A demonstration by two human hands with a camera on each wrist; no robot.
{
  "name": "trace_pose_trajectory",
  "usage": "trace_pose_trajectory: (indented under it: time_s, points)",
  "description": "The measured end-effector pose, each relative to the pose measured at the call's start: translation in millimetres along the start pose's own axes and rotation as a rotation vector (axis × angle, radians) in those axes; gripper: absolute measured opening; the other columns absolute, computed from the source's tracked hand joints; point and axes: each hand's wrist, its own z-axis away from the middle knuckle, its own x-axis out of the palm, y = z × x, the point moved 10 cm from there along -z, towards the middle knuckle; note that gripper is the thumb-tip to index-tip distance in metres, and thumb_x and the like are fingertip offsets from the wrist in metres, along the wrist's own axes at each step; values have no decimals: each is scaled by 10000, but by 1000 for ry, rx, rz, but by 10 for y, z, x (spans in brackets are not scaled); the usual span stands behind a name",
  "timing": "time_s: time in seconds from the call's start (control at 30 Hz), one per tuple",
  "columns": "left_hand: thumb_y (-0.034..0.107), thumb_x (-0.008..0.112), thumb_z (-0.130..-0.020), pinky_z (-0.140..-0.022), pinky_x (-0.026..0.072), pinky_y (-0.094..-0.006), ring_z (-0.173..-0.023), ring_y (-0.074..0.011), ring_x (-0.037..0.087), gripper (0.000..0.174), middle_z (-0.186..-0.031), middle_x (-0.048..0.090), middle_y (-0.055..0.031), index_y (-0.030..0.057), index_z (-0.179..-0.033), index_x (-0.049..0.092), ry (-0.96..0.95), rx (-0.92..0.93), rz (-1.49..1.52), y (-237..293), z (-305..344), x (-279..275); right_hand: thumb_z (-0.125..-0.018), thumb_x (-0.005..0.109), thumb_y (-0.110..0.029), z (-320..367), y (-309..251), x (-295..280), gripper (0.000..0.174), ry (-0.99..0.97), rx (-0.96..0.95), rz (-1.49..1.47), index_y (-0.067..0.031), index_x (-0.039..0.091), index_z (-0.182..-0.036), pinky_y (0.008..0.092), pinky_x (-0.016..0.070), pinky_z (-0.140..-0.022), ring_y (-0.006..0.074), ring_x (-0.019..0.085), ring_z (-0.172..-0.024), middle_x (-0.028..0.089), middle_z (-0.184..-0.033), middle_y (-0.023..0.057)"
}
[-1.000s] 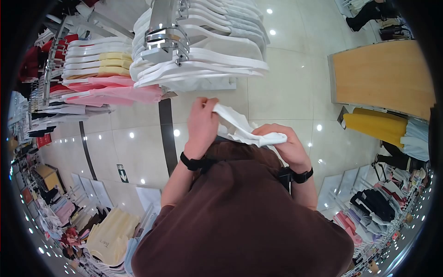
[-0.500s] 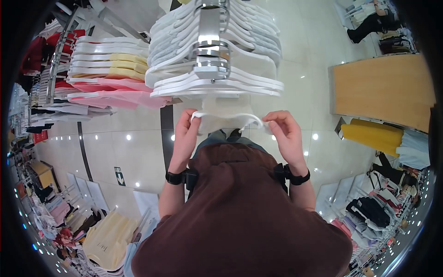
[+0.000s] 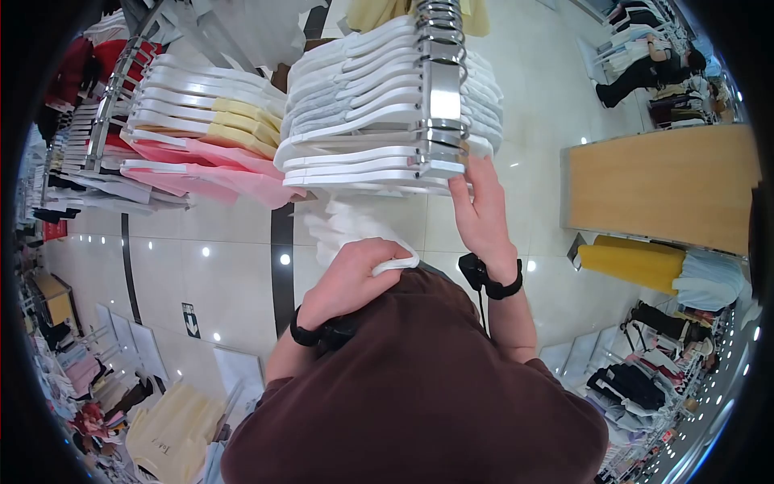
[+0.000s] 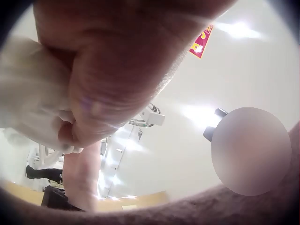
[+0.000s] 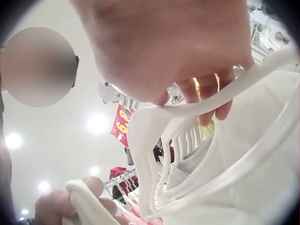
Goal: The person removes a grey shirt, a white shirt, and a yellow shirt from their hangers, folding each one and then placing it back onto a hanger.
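Note:
My left hand (image 3: pixel 351 278) grips the edge of a white garment (image 3: pixel 343 230), which hangs down beyond the fingers, low in front of the body. In the left wrist view the white cloth (image 4: pixel 28 89) lies against that hand (image 4: pixel 122 65). My right hand (image 3: pixel 486 214) is up at the near end of the rack of white hangers (image 3: pixel 363 165). The right wrist view shows its fingers (image 5: pixel 206 115) hooked behind the bar of the front white hanger (image 5: pixel 187 110), thumb on the near side; white clothing hangs from it.
Pink and yellow clothes (image 3: pixel 201 165) hang on a rack to the left. A wooden-topped stand (image 3: pixel 661 185) is on the right, yellow and light-blue clothes (image 3: pixel 633 262) below it. Someone in black (image 3: pixel 645 73) is at the upper right. More clothing racks line both lower sides.
My right hand has let go of the white garment and moved up to the hangers. My left hand has lowered and shifted inward with the garment. The rack stands further right in view.

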Motion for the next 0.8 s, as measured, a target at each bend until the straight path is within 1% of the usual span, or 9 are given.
trace_pose_trajectory:
  time_s: [0.1, 0.17, 0.3, 0.37, 0.5, 0.6, 0.67, 0.73, 0.8]
  points:
    - [207, 671, -929, -871, 540, -421, -961, -363, 697, 285, -1044, 733, -183, -13, -1102, 729, 16, 63, -28, 3, 10, -62, -1048, 598, -215, 9, 193, 144, 280, -78, 185, -152, -22, 647, -1244, 432, 469, -1039, 323, 639, -1075, 676, -1158, 159]
    - [166, 635, -956, -864, 526, -430, -959, -369, 673, 241, -1023, 708, -169, -1, -1111, 713, 62, 106, -71, -1, -6, -100, -1039, 614, -217, -14, 199, 122, 248, -16, 143, -218, -12, 655, -1172, 412, 484, -961, 307, 632, -983, 671, -1047, 139]
    - [135, 611, -974, -845, 505, -445, -941, -371, 640, 198, -982, 666, -158, 5, -1105, 685, 85, 87, -140, -43, -12, -131, -1026, 636, -227, -84, 71, 30, 244, 41, 57, -118, 3, 658, -1104, 394, 488, -897, 303, 621, -951, 656, -991, 131]
    - [154, 591, -1004, -826, 486, -464, -923, -377, 596, 171, -938, 604, -152, 2, -1061, 642, 171, 175, -126, -8, 5, -181, -1015, 659, -220, -90, 106, -77, 233, 105, 85, -91, 8, 660, -1065, 372, 498, -877, 261, 627, -947, 652, -968, 114]
    - [108, 591, -995, -797, 489, -437, -893, -376, 612, 155, -936, 624, -167, 4, -1087, 660, 210, 135, -100, -64, 30, -214, -1018, 658, -201, -46, 190, -280, 210, 176, 192, -204, 8, 656, -1043, 354, 510, -869, 204, 623, -942, 647, -967, 94]
    - [116, 591, -1014, -775, 493, -414, -849, -372, 615, 165, -922, 631, -178, -3, -1108, 654, 127, -14, -41, -136, 18, -181, -1042, 632, -198, 111, 310, -602, 191, 326, 213, -123, -10, 648, -1073, 354, 517, -893, 163, 606, -960, 642, -987, 70]
    - [157, 594, -1039, -756, 494, -372, -789, -278, 622, 201, -893, 649, -145, -15, -1132, 643, 127, -80, 130, -179, 26, -153, -1046, 628, -197, 285, 451, -792, 205, 404, 237, -129, -3, 636, -1111, 350, 510, -912, 163, 605, -977, 646, -1003, 67]
    - [169, 581, -1052, -753, 498, -369, -794, -260, 634, 204, -862, 647, -155, -14, -1121, 637, 165, -84, 181, -195, 25, -138, -1051, 623, -196, 505, 674, -949, 223, 484, 265, -135, 5, 624, -1150, 347, 503, -931, 163, 603, -994, 651, -1020, 65]
    - [182, 567, -1064, -750, 503, -366, -798, -242, 646, 211, -831, 645, -164, -13, -1110, 632, 198, -87, 232, -213, 8, -127, -1079, 578, -219, 891, 1052, -1192, 223, 710, 390, -118, 3, 586, -1096, 333, 479, -915, 139, 560, -905, 599, -953, 42]
